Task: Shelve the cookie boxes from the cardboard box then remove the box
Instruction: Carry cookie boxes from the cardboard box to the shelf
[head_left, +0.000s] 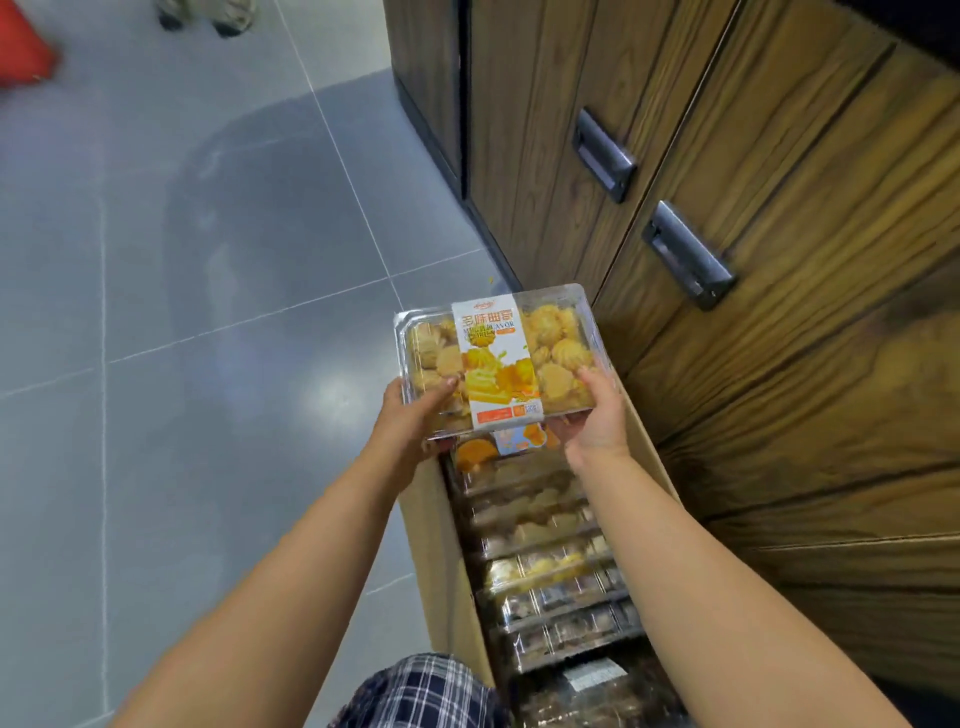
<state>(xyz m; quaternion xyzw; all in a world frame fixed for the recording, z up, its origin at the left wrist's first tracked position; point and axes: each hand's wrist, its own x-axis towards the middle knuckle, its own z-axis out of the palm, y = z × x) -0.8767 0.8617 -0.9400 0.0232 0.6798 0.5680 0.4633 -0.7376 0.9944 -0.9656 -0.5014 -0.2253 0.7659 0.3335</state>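
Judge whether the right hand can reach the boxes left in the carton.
Probably not yet: right hand and left hand both grip the lifted cookie box. The packed boxes lie uncovered in the open carton, so once freed, likely yes.

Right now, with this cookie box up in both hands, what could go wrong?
The clear cookie box is held only at its near edge by the left hand and right hand; its far end could tip down. The cardboard box stands close against the cabinet, so a swing right may knock the handles.
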